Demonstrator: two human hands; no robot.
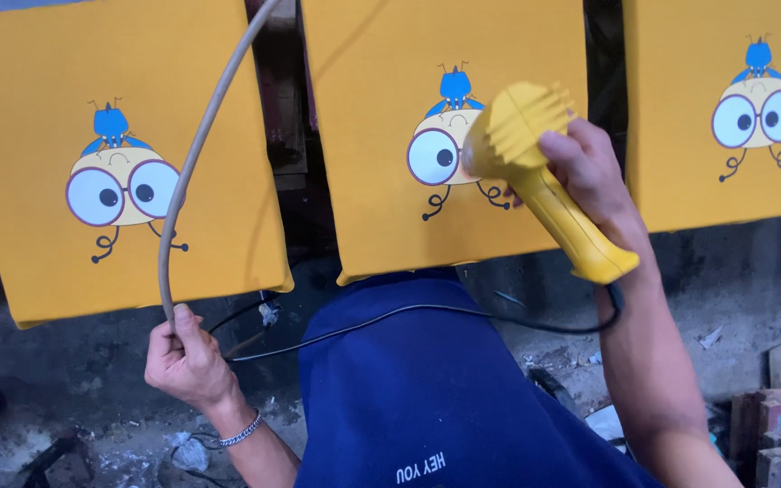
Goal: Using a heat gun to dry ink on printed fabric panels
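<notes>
No packages, labels, signs, screens (none visible).

Single head-worn view, looking down and forward from close above the hands; yellow printed panels (443, 136) from 10 to 2 o'clock, floor (92, 380) below.

Right hand (589, 167) grips yellow heat gun (535, 172) at middle orange panel (381, 181); left hand (183, 357) holds cable (196, 163), probably hose

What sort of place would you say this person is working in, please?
Probably a small screen-printing workshop: a row of yellow fabric panels bearing the same cartoon print, a yellow heat gun in the right hand aimed at one, and a rough, littered concrete floor.
</notes>
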